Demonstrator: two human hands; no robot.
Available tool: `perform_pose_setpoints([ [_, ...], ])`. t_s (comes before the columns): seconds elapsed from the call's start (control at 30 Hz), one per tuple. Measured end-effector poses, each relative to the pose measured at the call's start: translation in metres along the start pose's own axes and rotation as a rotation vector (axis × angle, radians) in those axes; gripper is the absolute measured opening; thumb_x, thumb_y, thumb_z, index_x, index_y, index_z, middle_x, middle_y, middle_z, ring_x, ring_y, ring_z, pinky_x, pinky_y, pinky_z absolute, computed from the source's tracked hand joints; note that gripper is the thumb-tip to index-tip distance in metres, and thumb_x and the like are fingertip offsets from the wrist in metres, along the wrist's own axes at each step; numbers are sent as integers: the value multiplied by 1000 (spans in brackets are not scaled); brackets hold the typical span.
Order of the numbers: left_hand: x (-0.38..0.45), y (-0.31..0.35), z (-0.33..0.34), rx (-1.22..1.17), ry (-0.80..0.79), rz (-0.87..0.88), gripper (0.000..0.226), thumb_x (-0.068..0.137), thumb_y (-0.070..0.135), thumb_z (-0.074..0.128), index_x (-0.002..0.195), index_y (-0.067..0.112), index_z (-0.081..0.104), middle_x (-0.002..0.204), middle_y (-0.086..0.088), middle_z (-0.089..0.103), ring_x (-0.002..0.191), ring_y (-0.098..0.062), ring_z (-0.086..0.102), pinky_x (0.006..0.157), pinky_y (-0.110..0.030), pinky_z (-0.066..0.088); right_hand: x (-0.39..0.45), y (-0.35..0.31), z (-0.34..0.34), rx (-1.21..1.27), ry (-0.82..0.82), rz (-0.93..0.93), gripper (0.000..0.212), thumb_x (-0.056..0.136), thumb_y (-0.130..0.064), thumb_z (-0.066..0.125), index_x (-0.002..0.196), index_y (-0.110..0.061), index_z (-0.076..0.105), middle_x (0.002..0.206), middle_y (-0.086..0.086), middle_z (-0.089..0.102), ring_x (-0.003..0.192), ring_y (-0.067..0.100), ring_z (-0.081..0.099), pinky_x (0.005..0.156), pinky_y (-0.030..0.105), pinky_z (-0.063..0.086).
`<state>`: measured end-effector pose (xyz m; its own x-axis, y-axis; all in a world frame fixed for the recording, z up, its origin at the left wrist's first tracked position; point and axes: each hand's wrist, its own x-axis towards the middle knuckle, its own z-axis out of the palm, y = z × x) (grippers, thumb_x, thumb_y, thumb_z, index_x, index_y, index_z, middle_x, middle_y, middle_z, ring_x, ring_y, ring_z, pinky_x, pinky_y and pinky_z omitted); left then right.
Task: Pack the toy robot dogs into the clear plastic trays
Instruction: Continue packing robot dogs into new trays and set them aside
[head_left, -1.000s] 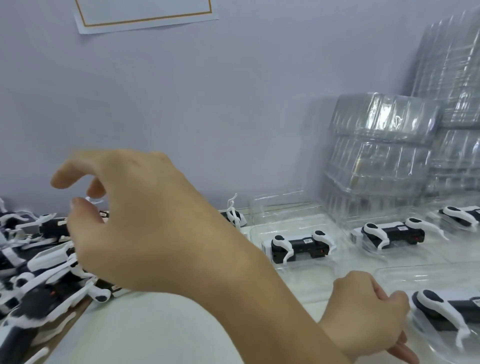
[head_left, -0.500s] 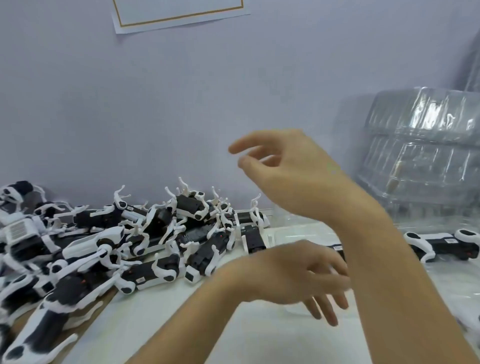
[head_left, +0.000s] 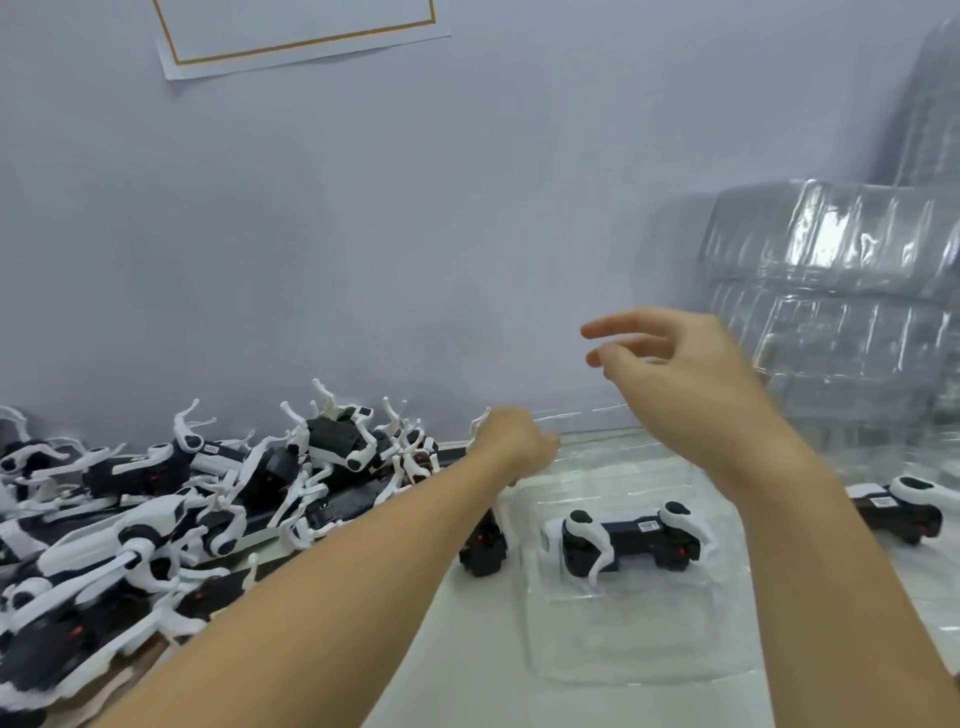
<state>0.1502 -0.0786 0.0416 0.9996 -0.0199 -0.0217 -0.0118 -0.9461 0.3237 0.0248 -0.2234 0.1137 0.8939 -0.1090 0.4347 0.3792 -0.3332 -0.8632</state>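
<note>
A heap of black-and-white toy robot dogs (head_left: 171, 514) covers the left of the white table. My left hand (head_left: 519, 447) reaches out to the heap's right edge and grips a toy robot dog (head_left: 484, 545) that hangs below the fist. Just right of it lies a clear plastic tray (head_left: 623, 660) with one dog (head_left: 631, 540) seated in it. My right hand (head_left: 675, 374) hovers above that tray, fingers loosely curled and holding nothing. Another packed dog (head_left: 898, 512) shows at the right edge, partly hidden by my right forearm.
Tall stacks of empty clear trays (head_left: 831, 312) stand against the pale wall at the back right. A framed paper sheet (head_left: 296, 31) hangs on the wall above. Bare white table (head_left: 467, 675) lies in front of the tray.
My left hand has gone forward from the table's middle to the heap's edge and closed on a dog. My right hand has drawn back rightward and stayed raised. The view has shifted.
</note>
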Motion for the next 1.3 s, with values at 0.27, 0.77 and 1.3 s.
perform_pose_setpoints([
  [0.27,10,14,1,-247,107,-95,25,93,27,56,76,8,55,66,-6,63,45,-19,62,45,-22,50,4,14,-4,61,97,53,27,90,-15,53,94,-35,71,90,-14,71,74,1,66,51,10,47],
  [0.77,-136,-81,-99,-350,773,135,34,90,50,62,104,19,57,82,7,63,71,-8,64,65,-28,54,-7,-12,13,-17,-22,94,64,88,-58,59,144,-40,34,136,-8,49,110,13,56,94,38,42],
  [1.3,-205,-164,-150,-311,667,-8,31,92,51,56,78,24,65,76,10,68,72,-8,64,60,-22,41,-37,-47,65,-481,-862,261,42,89,-45,57,125,-48,36,105,-11,62,68,14,74,77,28,57],
])
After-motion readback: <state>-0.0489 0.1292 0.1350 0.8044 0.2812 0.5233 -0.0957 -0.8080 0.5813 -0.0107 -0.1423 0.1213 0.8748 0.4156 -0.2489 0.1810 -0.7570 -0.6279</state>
